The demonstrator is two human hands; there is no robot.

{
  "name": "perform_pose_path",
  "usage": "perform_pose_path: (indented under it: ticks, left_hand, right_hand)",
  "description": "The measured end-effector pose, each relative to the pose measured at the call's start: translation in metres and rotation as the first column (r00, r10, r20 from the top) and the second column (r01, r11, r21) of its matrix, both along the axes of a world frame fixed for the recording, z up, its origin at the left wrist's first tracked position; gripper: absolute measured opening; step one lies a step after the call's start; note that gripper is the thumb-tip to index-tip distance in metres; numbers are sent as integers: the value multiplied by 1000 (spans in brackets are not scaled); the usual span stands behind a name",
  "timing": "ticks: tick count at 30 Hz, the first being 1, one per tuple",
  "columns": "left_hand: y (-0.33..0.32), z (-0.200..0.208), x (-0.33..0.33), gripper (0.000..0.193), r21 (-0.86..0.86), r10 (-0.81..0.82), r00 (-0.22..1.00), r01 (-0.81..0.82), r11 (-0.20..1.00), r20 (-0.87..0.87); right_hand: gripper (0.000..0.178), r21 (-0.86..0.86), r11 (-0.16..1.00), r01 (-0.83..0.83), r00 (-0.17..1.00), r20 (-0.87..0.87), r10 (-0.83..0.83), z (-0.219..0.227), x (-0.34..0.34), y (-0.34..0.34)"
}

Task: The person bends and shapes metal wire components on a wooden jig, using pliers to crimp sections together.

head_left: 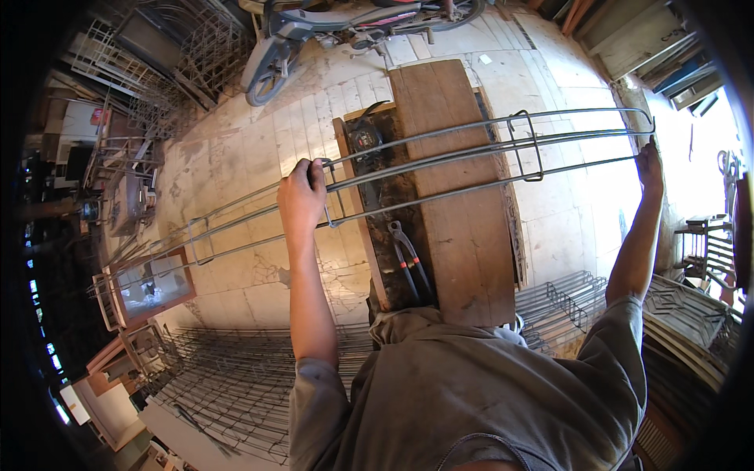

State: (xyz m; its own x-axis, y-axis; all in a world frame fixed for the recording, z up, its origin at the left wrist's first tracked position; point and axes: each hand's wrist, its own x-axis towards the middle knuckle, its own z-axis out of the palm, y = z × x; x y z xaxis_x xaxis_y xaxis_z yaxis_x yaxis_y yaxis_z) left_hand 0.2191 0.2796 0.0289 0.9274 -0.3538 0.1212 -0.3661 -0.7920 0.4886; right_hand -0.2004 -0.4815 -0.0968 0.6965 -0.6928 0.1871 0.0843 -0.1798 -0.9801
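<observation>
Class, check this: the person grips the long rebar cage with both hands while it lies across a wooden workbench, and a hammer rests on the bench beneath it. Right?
Not quite. The head view shows pincers, not a hammer, on the wooden workbench. Left hand and right hand do hold the rebar cage.

Daylight enters from the far right, where the floor (581, 196) is washed out to near white with glare. Left side dim, falling to black at the circular rim. Strong fisheye bending: the long steel rods (440, 161) curve visibly. Centre sharp; edges soft. Faint shadows near the wooden bench (463, 235)
</observation>
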Motion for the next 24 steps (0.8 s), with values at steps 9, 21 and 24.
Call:
perform_pose_path:
  ticks: [9, 21, 24]
  left_hand:
    - [2, 5, -4, 34, 98, 35, 994, -25, 995, -101]
    - [4, 11, -10, 29, 92, 106, 994, -104, 990, -11]
    - [13, 15, -12, 26, 65, 80, 989, -72, 995, -126]
  right_hand:
    - [44, 61, 971, 233, 965, -141, -222, 18, 3, 27]
    - [67, -158, 972, 172, 960, -194, -202, -1, -7, 20]
    - [67, 128, 947, 295, 936, -240, -259, -5, -13, 8]
